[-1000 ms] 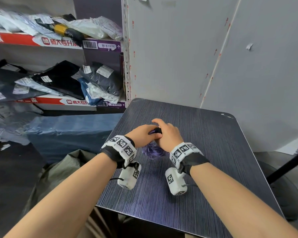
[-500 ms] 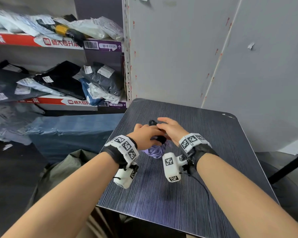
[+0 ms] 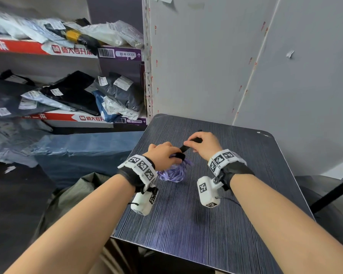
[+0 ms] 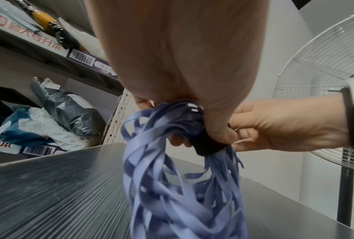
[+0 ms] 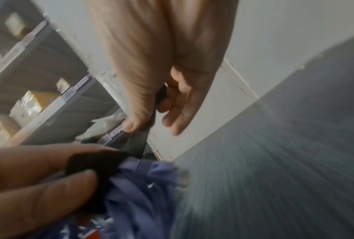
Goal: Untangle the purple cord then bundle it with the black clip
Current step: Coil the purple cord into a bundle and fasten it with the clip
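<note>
The purple cord [image 3: 173, 171] is a flat ribbon-like cable gathered into hanging loops [image 4: 178, 186] just above the dark striped table [image 3: 216, 214]. My left hand [image 3: 164, 155] grips the top of the bundle, thumb pressing a black strap [image 4: 206, 145] wound around it. The free end of this black clip strap [image 3: 186, 147] runs up and right to my right hand [image 3: 203, 144], which pinches it between thumb and fingers [image 5: 145, 116] and holds it taut. The right wrist view is blurred; the cord [image 5: 143, 190] shows at its lower left.
Shelves with bagged parcels [image 3: 111, 95] stand to the left of the table, a grey wall [image 3: 226, 66] behind it. A blue wrapped block [image 3: 83, 151] sits beside the table's left edge. A standing fan [image 4: 331, 100] is on the right.
The right hand has moved away from the left, up and to the right, drawing the black strap out taut from the bundle. The left hand still holds the cord.
</note>
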